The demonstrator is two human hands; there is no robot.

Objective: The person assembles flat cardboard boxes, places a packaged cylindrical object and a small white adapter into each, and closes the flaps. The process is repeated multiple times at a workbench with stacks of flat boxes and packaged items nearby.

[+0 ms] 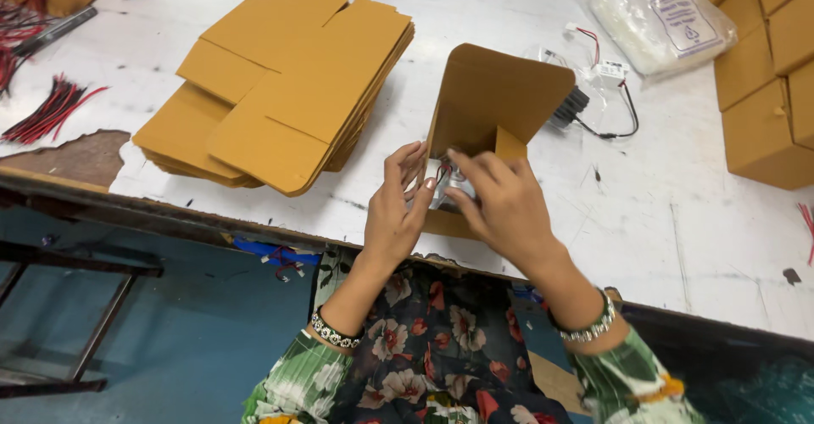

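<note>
A small brown cardboard box stands open near the table's front edge, its lid flap raised. Both hands are at its opening. My left hand rests its fingers against the box's left side. My right hand presses a small silvery part with red and black wires into the box. Most of the part is hidden by my fingers.
A stack of flat brown box blanks lies to the left. Closed brown boxes are piled at the right. A clear bag of white material, a wired black component and bundles of red and black wires lie on the white table.
</note>
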